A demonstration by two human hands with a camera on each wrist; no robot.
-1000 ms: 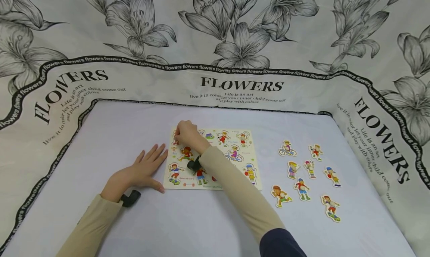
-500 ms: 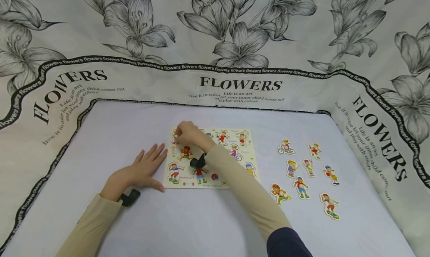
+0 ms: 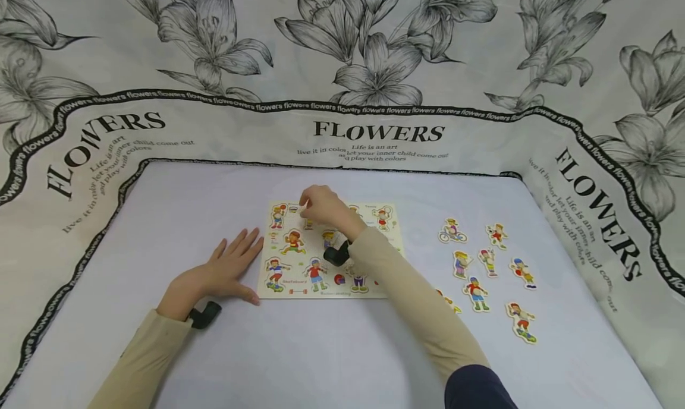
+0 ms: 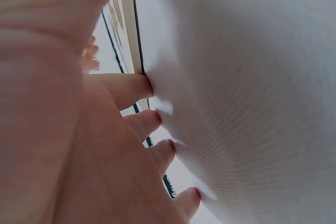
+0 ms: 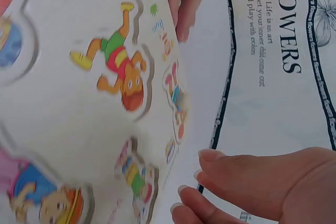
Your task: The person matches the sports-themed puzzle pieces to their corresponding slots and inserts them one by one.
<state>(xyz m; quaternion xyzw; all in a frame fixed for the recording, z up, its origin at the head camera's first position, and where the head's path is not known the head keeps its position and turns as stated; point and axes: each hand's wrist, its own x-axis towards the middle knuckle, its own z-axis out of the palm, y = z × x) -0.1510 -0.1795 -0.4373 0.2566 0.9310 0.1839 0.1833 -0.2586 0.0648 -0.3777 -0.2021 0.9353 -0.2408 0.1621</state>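
A cream picture board (image 3: 289,267) with recessed sports figures lies on the white cloth. My left hand (image 3: 222,273) rests flat beside its left edge, fingers spread; in the left wrist view the fingertips (image 4: 163,153) press on the cloth. Over the board's upper part hovers my right hand (image 3: 327,208), and in the right wrist view its thumb and fingers (image 5: 226,187) are loosely bent with nothing visible between them. A ball-player piece (image 3: 277,216) sits in the top left recess, its pale knob showing in the right wrist view. The right hand and sleeve cover some board pictures.
Several loose figure pieces lie right of the board, among them a cyclist (image 3: 452,230), a skateboarder (image 3: 521,323) and a roller skater (image 3: 476,295). The right sleeve (image 3: 417,302) partly covers a runner piece (image 3: 451,302). A flower-printed cloth (image 3: 380,135) rises behind.
My right hand has let go of the ball-player piece at the top left recess and moved right along the board's upper part. The left hand stays in place.
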